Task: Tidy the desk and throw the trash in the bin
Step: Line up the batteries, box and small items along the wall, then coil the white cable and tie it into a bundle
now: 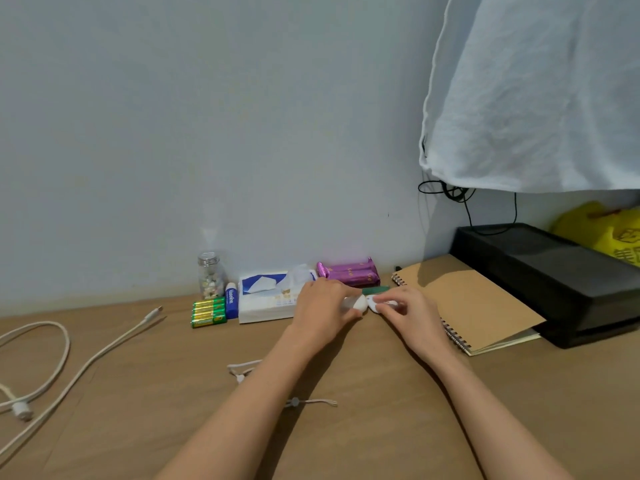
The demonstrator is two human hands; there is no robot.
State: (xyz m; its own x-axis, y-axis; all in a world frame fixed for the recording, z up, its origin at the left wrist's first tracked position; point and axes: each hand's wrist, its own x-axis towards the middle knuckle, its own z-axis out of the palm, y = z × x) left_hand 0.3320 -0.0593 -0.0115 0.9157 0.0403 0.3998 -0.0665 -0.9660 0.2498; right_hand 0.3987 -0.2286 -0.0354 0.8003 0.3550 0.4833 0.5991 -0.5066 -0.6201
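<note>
- The head camera is looking forward and down from above the near side of the desk (104, 393), and it is facing the pale wall (173, 133) behind it.
- It is sitting close. Both forearms are running in from the bottom edge, and the left hand (322, 306) and right hand (405, 308) are pinching a small white object (362, 303) just below mid-frame.
- The wide lens is taking in the white cable (21, 408) at far left and the black box (554, 271) at far right.
- The wall is filling the upper half, and a hanging white cloth (536, 98) is crowding the top right corner.
</note>
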